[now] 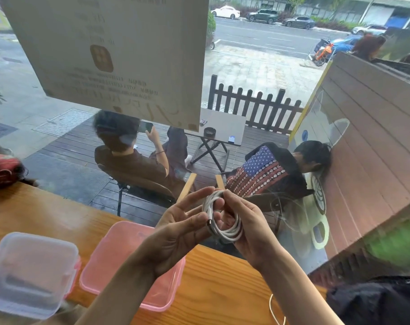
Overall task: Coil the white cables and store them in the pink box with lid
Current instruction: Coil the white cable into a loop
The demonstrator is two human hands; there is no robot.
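Note:
A white cable [232, 233] is wound in several loops around the fingers of my right hand [248, 231], raised above the wooden counter. My left hand [183, 226] pinches the cable's plug end between thumb and forefinger, beside the coil. The open pink box [110, 256] lies on the counter below my left forearm. Its clear lid [30, 270] with pink clips rests to the left of it. A second white cable [275, 313] trails on the counter near the bottom edge, under my right forearm.
The wooden counter [47, 214] runs along a large window pane directly ahead. A paper notice [110, 55] hangs on the glass. Two people sit on chairs outside. A dark bag [377, 301] lies at the right end of the counter, and a red object [2, 170] at the left.

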